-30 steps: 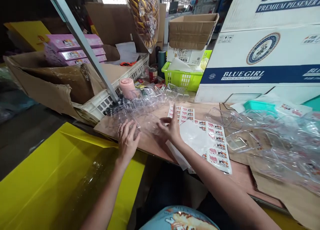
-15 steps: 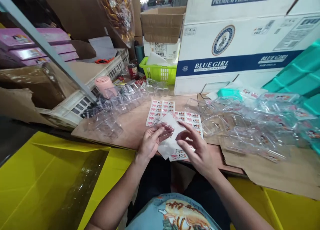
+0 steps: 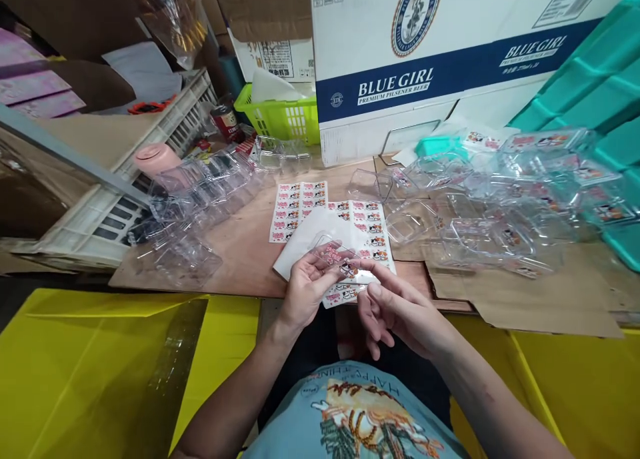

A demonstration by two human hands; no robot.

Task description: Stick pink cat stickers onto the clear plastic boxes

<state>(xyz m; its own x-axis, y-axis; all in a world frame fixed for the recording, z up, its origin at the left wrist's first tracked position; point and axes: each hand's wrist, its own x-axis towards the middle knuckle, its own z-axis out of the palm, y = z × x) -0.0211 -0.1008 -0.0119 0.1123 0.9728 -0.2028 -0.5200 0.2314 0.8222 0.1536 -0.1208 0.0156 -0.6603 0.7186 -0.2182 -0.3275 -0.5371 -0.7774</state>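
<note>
Pinched in my left hand (image 3: 306, 291) is a small clear plastic box (image 3: 333, 251), with a pink and orange cartoon sticker on its face. My right hand (image 3: 395, 302) touches the sticker's right end with its index finger; its other fingers are apart and curled below. Behind the hands, a blank white backing sheet (image 3: 299, 236) lies over sheets of printed stickers (image 3: 373, 222) on the wooden table. Clear plastic boxes without visible stickers (image 3: 220, 179) are lined up at the left, and stickered clear boxes (image 3: 515, 236) are piled at the right.
A large white carton (image 3: 375, 132) stands at the back beside a green basket (image 3: 287, 119). A pink cup (image 3: 157, 159) is near a white crate (image 3: 107, 216). Teal trays (image 3: 595, 79) lean at the right. Yellow boxes (image 3: 225, 352) flank my lap.
My right hand has come in to touch the held box, where a sticker now shows. The white backing sheet lies flatter on the sticker sheets. The view has tilted down and shifted right.
</note>
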